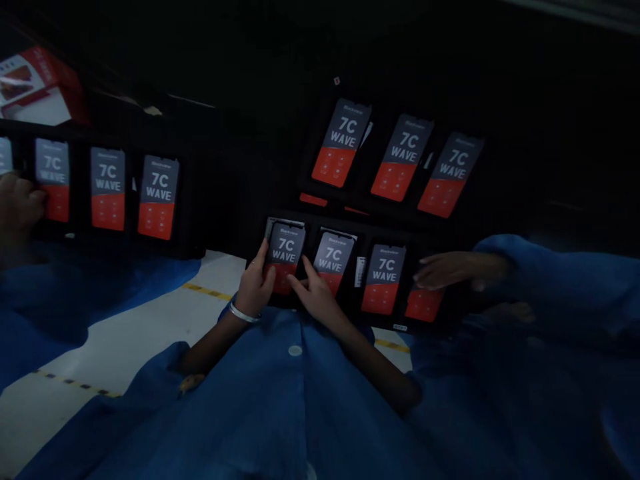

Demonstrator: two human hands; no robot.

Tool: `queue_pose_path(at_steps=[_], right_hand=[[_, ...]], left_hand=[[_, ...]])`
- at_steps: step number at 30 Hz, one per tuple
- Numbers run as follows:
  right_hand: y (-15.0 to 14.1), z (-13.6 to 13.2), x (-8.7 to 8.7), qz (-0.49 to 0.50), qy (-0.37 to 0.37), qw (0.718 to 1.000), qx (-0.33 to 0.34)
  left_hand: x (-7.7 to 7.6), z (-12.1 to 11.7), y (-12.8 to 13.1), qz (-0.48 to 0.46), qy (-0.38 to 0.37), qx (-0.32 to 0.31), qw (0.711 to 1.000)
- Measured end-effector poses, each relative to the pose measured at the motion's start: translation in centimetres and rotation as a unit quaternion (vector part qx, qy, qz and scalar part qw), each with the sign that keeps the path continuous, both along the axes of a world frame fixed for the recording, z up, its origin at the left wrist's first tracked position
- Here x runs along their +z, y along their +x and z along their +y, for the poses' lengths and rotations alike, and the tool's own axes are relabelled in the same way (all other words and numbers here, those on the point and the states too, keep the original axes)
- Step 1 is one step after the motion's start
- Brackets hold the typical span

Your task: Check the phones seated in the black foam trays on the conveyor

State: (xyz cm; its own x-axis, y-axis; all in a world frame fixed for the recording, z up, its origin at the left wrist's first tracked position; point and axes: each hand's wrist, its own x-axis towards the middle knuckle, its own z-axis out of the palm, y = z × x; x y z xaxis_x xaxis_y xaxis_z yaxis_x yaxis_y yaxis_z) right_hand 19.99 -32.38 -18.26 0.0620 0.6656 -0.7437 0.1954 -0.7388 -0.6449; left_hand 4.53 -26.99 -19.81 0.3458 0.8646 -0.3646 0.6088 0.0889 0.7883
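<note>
"Where is the gripped phone (286, 245) held?"

"Between both hands. Its left edge is pinched by the left hand (254, 288), the thumb laid over its front; its right edge is pinched likewise by the right hand (320, 297)."

"What is seen around it?"

"Just right of it, a second phone (336, 252) is partly covered by the right hand. Farther right of it, a third phone (384, 279) is seen, then a fourth phone (423, 305), overlapped by a co-worker's hand (445, 269)."
</note>
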Motion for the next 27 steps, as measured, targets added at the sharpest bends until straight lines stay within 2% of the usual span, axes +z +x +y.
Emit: queue_pose_path(at_steps=[3,5,7,9,10,12,14,16,22,27], right_hand=[[0.5,-0.7,0.4,0.013,0.005,1.0,0.023],[0.9,-2.2,0.5,0.0,0.034,0.999,0.038],[1.5,-4.3,0.4,-0.029,0.073,0.996,0.047],[2.2,-6.7,0.2,-0.053,0.095,0.993,0.045],[2.4,-7.7,0.1,-0.062,0.098,0.993,0.038],[2.8,-9.4,-0.2,-0.079,0.095,0.992,0.019],[2.8,-10.2,-0.3,-0.099,0.093,0.991,0.002],[2.6,-10.5,-0.5,-0.113,0.096,0.989,-0.011],[2.5,-10.8,-0.9,-0.111,0.121,0.986,-0.032],[3.2,-11.0,-1.4,-0.08,0.146,0.985,-0.039]], left_hand=[[0.6,0.3,-0.2,0.011,0.03,-0.03,0.999],[0.9,0.7,-0.9,0.01,0.074,-0.04,0.996],[0.8,1.0,-1.9,0.018,0.137,-0.022,0.99],[0.1,1.2,-3.0,0.043,0.176,0.002,0.983],[-0.5,1.2,-3.4,0.058,0.17,0.005,0.984],[-2.0,0.9,-3.8,0.092,0.111,0.01,0.99],[-3.2,0.5,-3.9,0.128,0.045,0.025,0.99],[-3.9,0.0,-3.8,0.163,0.017,0.047,0.985],[-4.0,-0.1,-3.7,0.232,0.022,0.045,0.971],[-4.5,0.0,-3.5,0.19,0.072,0.056,0.978]])
